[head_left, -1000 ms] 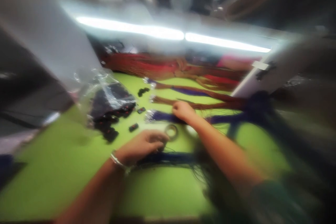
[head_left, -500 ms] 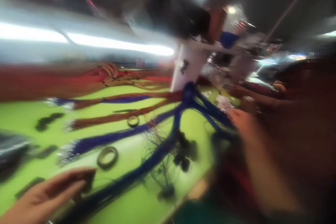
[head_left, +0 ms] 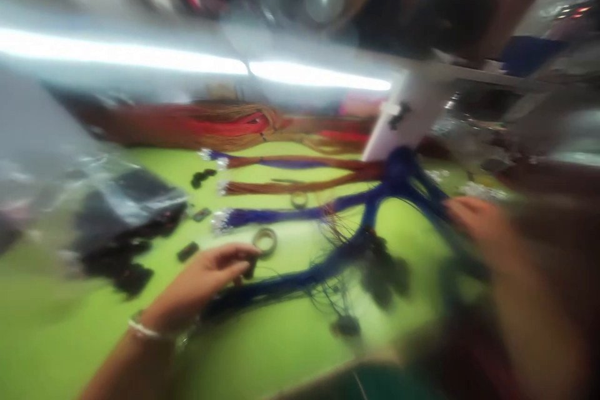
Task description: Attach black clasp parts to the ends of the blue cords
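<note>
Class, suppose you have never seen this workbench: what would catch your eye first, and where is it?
First, probably, the glaring light tubes stretching across the upper part of the picture. Below them, brown and blue wire bundles run across the bright green tabletop towards a blue mass near the white panel. In the foreground, the left hand appears to pinch a small dark piece beside a ring-shaped roll.

The left hand [head_left: 206,278] has a thin, round, whitish bracelet [head_left: 143,327] at its wrist. A small shiny bit [head_left: 182,342] under the wrist is blurry. Dark green clothes [head_left: 389,382] show low down.
</note>
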A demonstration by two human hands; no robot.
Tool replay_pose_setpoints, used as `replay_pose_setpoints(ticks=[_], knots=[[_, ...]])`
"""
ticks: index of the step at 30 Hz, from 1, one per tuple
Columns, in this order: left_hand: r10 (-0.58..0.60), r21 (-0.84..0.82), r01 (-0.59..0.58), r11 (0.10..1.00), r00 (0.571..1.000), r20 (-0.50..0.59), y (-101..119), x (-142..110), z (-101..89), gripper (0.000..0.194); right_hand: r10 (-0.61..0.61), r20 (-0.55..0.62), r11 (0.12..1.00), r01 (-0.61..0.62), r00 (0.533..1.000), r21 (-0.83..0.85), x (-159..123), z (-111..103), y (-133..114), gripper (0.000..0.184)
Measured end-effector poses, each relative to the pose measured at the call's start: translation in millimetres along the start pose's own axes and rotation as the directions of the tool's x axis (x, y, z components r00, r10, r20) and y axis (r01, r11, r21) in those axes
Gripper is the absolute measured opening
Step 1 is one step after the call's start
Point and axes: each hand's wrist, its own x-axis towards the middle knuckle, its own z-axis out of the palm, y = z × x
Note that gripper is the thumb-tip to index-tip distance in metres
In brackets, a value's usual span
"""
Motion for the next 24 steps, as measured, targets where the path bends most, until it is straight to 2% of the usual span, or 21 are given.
replay_pose_setpoints(ticks=[1, 2, 3, 4, 5, 7, 8, 9, 11, 13, 15, 19, 24], knots=[[0.002, -0.015, -0.002, 1.000, 1.000, 0.002, 0.7, 0.7, 1.4, 0.036, -0.032, 0.076, 0.997, 0.027, 0.997, 0.067, 8.3, 15.0, -22.2, 0.026], [-0.002, -0.030, 0.002, 1.000, 1.000, 0.007, 0.6, 1.3, 2.5, 0.035, -0.131, 0.198, 0.985, 0.105, 0.971, 0.140, 14.5, 32.0, -48.0, 0.026], [-0.002, -0.043, 0.003, 0.999, 1.000, 0.006, -0.1, 1.7, 3.3, 0.034, -0.268, 0.330, 0.957, 0.210, 0.905, 0.200, 18.4, 50.9, -76.0, 0.026], [-0.002, -0.052, 0.003, 0.999, 1.000, 0.006, -1.1, 1.8, 3.8, 0.033, -0.402, 0.409, 0.912, 0.317, 0.819, 0.262, 20.0, 71.0, -104.6, 0.025], [0.001, -0.060, -0.001, 0.998, 1.000, 0.007, -2.2, 1.7, 4.2, 0.032, -0.523, 0.453, 0.851, 0.413, 0.722, 0.324, 19.7, 91.8, -132.2, 0.023], [0.015, -0.070, -0.014, 0.997, 1.000, 0.013, -4.0, 1.3, 4.7, 0.031, -0.652, 0.530, 0.756, 0.526, 0.543, 0.391, 15.8, 133.5, -180.1, 0.018], [0.023, -0.074, -0.021, 0.997, 1.000, 0.016, -4.7, 1.1, 4.9, 0.030, -0.669, 0.559, 0.735, 0.549, 0.490, 0.398, 13.4, 153.0, -199.0, 0.017], [0.029, -0.080, -0.027, 0.996, 0.999, 0.017, -5.3, 1.1, 5.1, 0.029, -0.666, 0.578, 0.732, 0.561, 0.471, 0.387, 11.3, 171.0, -214.4, 0.016], [0.036, -0.096, -0.034, 0.995, 0.999, 0.021, -6.1, 1.2, 5.5, 0.028, -0.648, 0.588, 0.744, 0.569, 0.485, 0.350, 9.1, 200.7, -235.5, 0.015], [0.048, -0.109, -0.046, 0.993, 0.999, 0.022, -6.7, 1.7, 5.8, 0.028, -0.623, 0.569, 0.769, 0.554, 0.538, 0.319, 9.7, 221.0, -246.7, 0.016], [0.069, -0.105, -0.066, 0.992, 0.997, 0.024, -6.9, 2.1, 5.9, 0.028, -0.593, 0.557, 0.794, 0.537, 0.581, 0.286, 11.5, 232.6, -251.8, 0.017], [0.107, -0.073, -0.105, 0.992, 0.994, 0.020, -6.8, 2.0, 5.7, 0.028, -0.542, 0.582, 0.816, 0.543, 0.606, 0.195, 12.0, 239.7, -254.8, 0.018], [0.094, -0.100, -0.092, 0.991, 0.995, 0.015, -6.2, 1.5, 6.3, 0.029, -0.517, 0.596, 0.824, 0.546, 0.615, 0.152, 9.1, 238.6, -254.4, 0.020]])
